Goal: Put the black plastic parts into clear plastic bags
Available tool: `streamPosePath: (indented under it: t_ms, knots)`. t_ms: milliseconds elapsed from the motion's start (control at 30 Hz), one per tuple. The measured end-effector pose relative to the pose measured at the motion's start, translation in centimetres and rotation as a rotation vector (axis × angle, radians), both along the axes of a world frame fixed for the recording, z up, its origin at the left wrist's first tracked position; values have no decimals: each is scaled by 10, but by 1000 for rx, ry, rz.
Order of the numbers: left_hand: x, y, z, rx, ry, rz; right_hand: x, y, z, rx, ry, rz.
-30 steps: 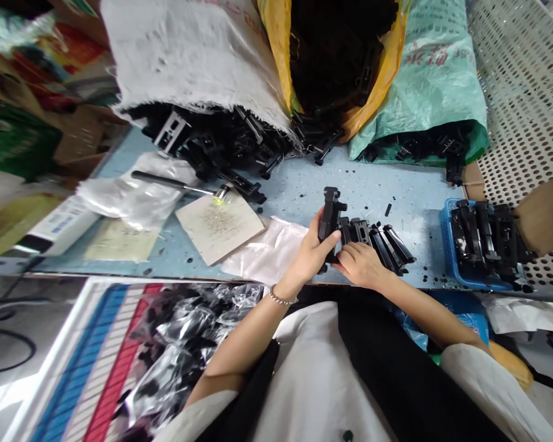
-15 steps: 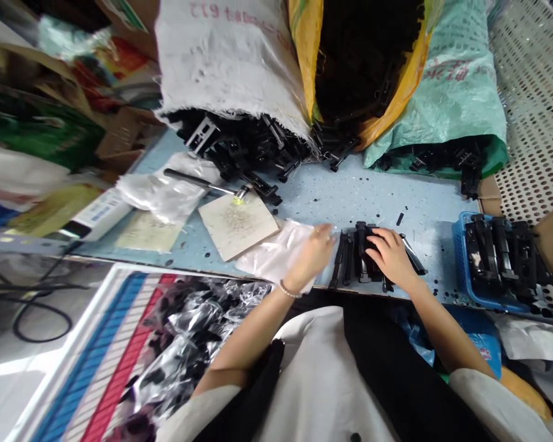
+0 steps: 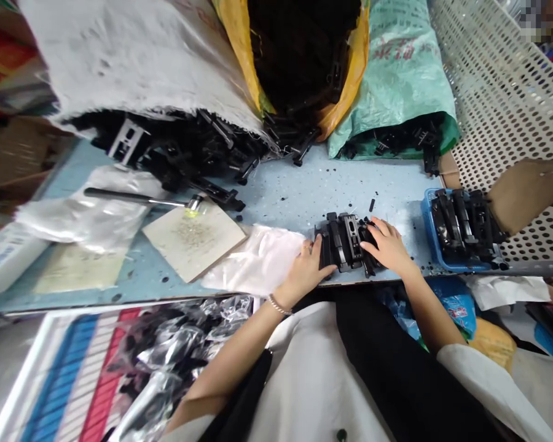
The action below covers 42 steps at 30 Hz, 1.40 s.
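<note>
Several black parts [image 3: 343, 240] stand side by side in a row at the table's front edge. My left hand [image 3: 305, 270] rests against the row's left end, thumb and fingers apart, with a bracelet on the wrist. At the right end is my right hand [image 3: 388, 247], fingers spread and fingertips touching the parts there. Beside my left hand lies a crumpled white plastic bag [image 3: 262, 261]. Some parts near my fingertips are partly hidden.
A hammer [image 3: 138, 196] lies near a square board [image 3: 193, 239]. A blue basket [image 3: 435, 245] of black parts stands at right. White [image 3: 133, 55], yellow [image 3: 239, 43] and green [image 3: 396, 73] sacks line the back, before a perforated panel [image 3: 488, 104].
My left hand has moved right from over the plastic bag to the row's left end. The parts stand closer together. The view has shifted to the right.
</note>
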<state>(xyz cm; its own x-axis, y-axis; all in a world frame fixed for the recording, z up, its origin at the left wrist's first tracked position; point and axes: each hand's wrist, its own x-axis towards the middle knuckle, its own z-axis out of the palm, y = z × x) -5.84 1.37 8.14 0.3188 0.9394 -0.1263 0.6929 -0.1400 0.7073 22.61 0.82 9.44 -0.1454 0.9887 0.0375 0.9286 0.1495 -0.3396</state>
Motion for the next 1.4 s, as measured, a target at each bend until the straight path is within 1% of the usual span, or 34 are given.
streamPosePath:
  t_ms: [33,100,167,200,233,300,333,367,433,467,533,600,667,733,767,800,867,967,1033,1067,1133,1200,1233,1300,1333,1400]
  knots:
    - [9,-7,-6,-9,-17,33,-1,-1,2,33,6,-18]
    - [12,-10,-12,-63,-98,150,-7,-5,12,121,95,-36]
    - [3,-10,-9,-163,-301,272,-22,-14,26,157,277,-24]
    - [-2,-12,-5,-227,-450,309,-33,-21,32,120,389,-8]
    - [-7,-16,0,-292,-614,321,-46,-30,37,41,507,15]
    - [-8,-30,10,-373,-898,299,-76,-47,39,-212,751,103]
    - [-6,-38,14,-372,-981,289,-92,-54,36,-340,870,152]
    - [-3,-46,16,-349,-1018,288,-106,-61,32,-442,981,185]
    - [1,-58,17,-285,-993,309,-127,-70,21,-547,1156,178]
    - [0,-62,16,-255,-954,315,-133,-72,16,-573,1213,136]
    - [-11,-65,9,-174,-845,316,-136,-75,7,-633,1283,18]
    - [-30,-63,-1,-19,-642,364,-132,-75,2,-699,1343,-98]
    - [-52,-57,-11,145,-359,409,-128,-74,1,-716,1399,-189]
    - [-69,-48,-19,213,-128,392,-129,-72,1,-692,1442,-234]
    - [-76,-44,-22,202,-73,360,-130,-71,1,-682,1455,-236]
    - [-81,-39,-24,171,-60,330,-133,-71,1,-671,1467,-234]
    - [-89,-30,-24,76,-118,300,-138,-68,2,-655,1487,-221]
    - [-99,-22,-21,-59,-236,355,-142,-60,6,-610,1518,-197]
    - [-103,-20,-20,-84,-280,406,-146,-52,11,-587,1540,-173]
    - [-104,-19,-19,-79,-301,408,-149,-48,13,-579,1553,-159]
    - [-105,-17,-20,-61,-344,372,-159,-37,15,-589,1591,-124]
    - [-104,-16,-21,-84,-360,349,-174,-27,11,-639,1661,-86]
    - [-103,-16,-20,-94,-355,359,-182,-22,7,-674,1699,-75]
    - [-104,-19,-15,-41,-309,359,-196,-14,-4,-707,1735,-87]
    - [-106,-21,-10,30,-257,326,-201,-11,-9,-690,1725,-105]
    - [-112,-26,-1,207,-83,203,-204,-9,-16,-621,1673,-139]
